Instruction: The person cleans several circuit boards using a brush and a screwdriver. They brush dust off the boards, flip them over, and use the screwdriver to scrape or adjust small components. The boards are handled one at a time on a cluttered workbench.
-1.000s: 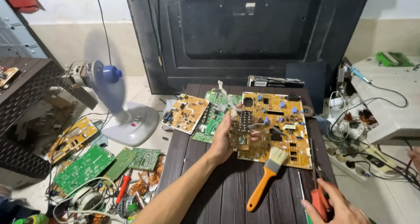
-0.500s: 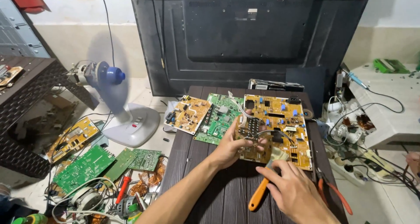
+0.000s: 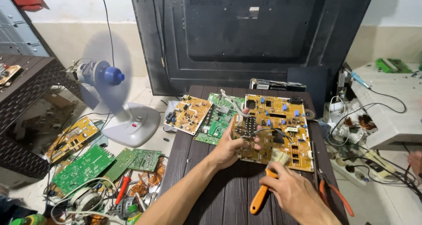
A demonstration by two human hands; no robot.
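Since half a second ago: right hand (image 3: 293, 192) now wrapped round orange handle of brush (image 3: 265, 187), bristles lifted onto yellow circuit board (image 3: 281, 126); a second ago brush lay loose on dark table (image 3: 211, 194) and that hand held red pliers at lower right. Left hand (image 3: 233, 146) unchanged, fingers clamped on board's left edge, centre of frame, forearm in from bottom. Pliers (image 3: 334, 194) with orange-red grips now lying right of hand on table edge. Small tan board (image 3: 190, 114) and green board (image 3: 218, 121) left of yellow one, overlapping. Black flat box with white label strip (image 3: 277, 84) behind boards. Fan (image 3: 116, 99) spinning at left. Large black panel (image 3: 246, 31) across top.
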